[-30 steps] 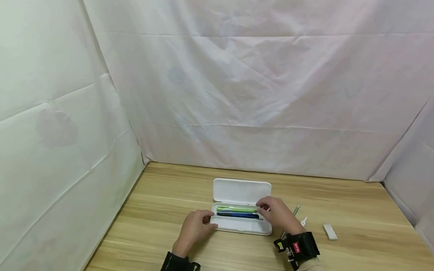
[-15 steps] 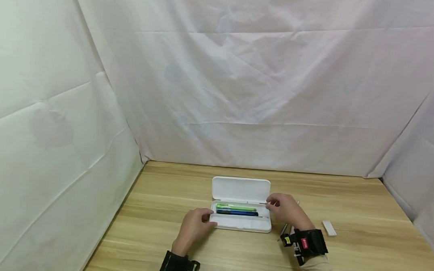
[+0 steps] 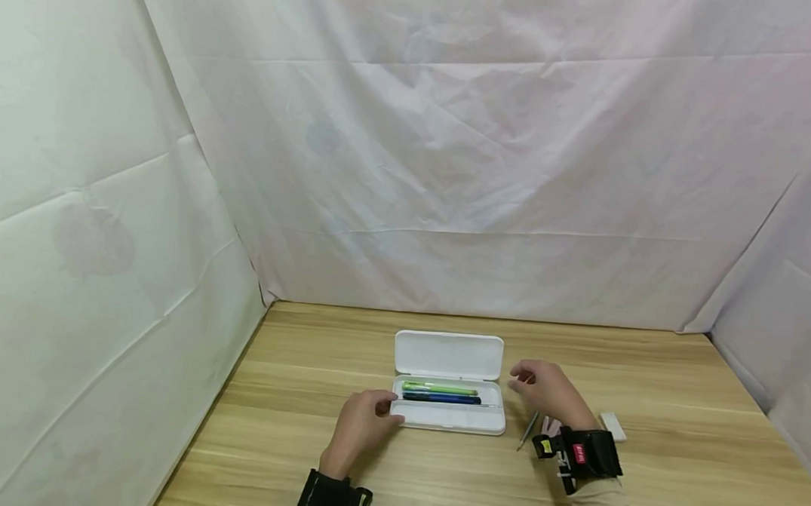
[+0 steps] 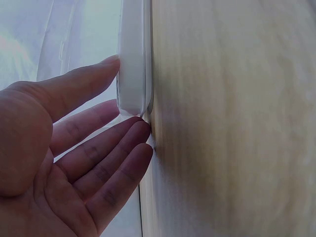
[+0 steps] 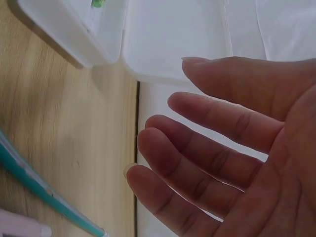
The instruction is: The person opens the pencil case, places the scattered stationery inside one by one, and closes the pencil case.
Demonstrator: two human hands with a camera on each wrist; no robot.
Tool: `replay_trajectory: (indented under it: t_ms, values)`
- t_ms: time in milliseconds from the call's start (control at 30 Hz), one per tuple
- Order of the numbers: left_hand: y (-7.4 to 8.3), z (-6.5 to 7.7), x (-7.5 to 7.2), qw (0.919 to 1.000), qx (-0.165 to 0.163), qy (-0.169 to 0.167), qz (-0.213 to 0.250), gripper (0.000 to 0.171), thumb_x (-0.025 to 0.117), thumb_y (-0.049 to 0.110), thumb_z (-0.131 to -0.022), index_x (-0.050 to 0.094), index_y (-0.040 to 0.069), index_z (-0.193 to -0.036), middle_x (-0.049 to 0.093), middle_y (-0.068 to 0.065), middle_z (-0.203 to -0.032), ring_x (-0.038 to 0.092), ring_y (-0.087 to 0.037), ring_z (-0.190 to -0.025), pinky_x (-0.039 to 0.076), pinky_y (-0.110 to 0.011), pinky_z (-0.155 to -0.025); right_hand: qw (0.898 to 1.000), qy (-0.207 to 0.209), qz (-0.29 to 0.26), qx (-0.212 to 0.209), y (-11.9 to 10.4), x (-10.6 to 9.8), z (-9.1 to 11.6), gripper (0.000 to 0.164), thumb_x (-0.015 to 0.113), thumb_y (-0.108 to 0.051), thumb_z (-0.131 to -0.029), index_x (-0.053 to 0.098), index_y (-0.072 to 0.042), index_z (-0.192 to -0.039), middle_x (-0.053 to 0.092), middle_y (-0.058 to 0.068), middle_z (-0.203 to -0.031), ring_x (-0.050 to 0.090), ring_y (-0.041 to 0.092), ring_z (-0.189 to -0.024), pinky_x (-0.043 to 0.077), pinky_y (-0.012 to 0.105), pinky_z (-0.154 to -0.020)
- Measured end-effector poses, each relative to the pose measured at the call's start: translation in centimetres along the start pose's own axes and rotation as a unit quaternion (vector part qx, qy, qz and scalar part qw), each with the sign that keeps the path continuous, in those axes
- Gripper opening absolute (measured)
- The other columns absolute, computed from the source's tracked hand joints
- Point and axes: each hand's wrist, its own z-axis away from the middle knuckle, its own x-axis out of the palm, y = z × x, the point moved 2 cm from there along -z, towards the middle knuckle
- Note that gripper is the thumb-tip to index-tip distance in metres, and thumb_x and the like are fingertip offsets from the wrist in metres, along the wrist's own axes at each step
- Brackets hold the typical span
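Note:
A white pencil case [image 3: 447, 417] lies with its lid [image 3: 448, 355] raised behind it. Inside are a green pen [image 3: 439, 389], a dark blue pen [image 3: 441, 398] and a thin, pale stick-like item. My left hand [image 3: 360, 425] rests at the case's left end, the thumb touching its edge and the relaxed fingertips [image 4: 139, 126] by the end wall. Right of the case and apart from it, my right hand [image 3: 552, 394] hovers with loosely bent fingers and nothing between them. Below it in the right wrist view lies a teal pencil [image 5: 42, 190].
A white eraser [image 3: 613, 427] lies on the wooden table [image 3: 306, 347], partly behind my right wrist. A pale pink item [image 3: 551, 427] sits beside the pencil near that wrist. White cloth walls [image 3: 391, 267] enclose the table at the back and sides.
My right hand has drawn away from the open case, moving right and leaving the pens lying inside. My left hand has kept its place at the case's left end.

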Motion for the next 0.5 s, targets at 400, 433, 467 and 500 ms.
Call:
replay_trajectory:
  t_ms: [400,433,467,500]
  values:
    - [0.2,0.0,-0.1,0.9999,-0.012,-0.007,0.004,0.036,0.084,0.019,-0.077,0.074,0.004,-0.109,0.072,-0.004,-0.091,0.065,-0.016,-0.083,0.053,-0.036,-0.074,1.000,0.001,0.003,0.008,1.0,-1.1,0.4,0.024,0.068,-0.017,-0.093,0.069,0.001,-0.109,0.068,0.006,-0.095,0.064,0.023,-0.089,0.053,0.043,-0.076]
    - [0.2,0.0,-0.1,0.9999,-0.012,-0.007,0.005,0.036,0.084,0.019,-0.077,0.074,0.004,-0.109,0.072,-0.004,-0.092,0.065,-0.016,-0.083,0.053,-0.037,-0.074,1.000,0.003,0.005,0.009,1.1,-1.2,0.4,0.024,0.069,-0.017,-0.093,0.069,0.001,-0.109,0.069,0.007,-0.095,0.064,0.023,-0.089,0.053,0.043,-0.077]
    - [0.2,0.0,-0.1,0.9999,-0.013,-0.006,0.005,0.036,0.084,0.019,-0.077,0.074,0.004,-0.109,0.072,-0.004,-0.092,0.065,-0.016,-0.083,0.053,-0.036,-0.075,1.000,0.004,0.006,0.009,1.1,-1.3,0.4,0.025,0.069,-0.017,-0.093,0.068,0.001,-0.109,0.069,0.007,-0.095,0.064,0.024,-0.089,0.053,0.044,-0.077]
    - [0.2,0.0,-0.1,0.9999,-0.013,-0.006,0.005,0.036,0.084,0.019,-0.078,0.074,0.004,-0.109,0.072,-0.004,-0.092,0.065,-0.015,-0.083,0.053,-0.036,-0.074,1.000,0.004,0.007,0.010,1.2,-1.4,0.4,0.025,0.069,-0.018,-0.093,0.068,0.002,-0.109,0.069,0.007,-0.096,0.065,0.025,-0.090,0.053,0.044,-0.077]
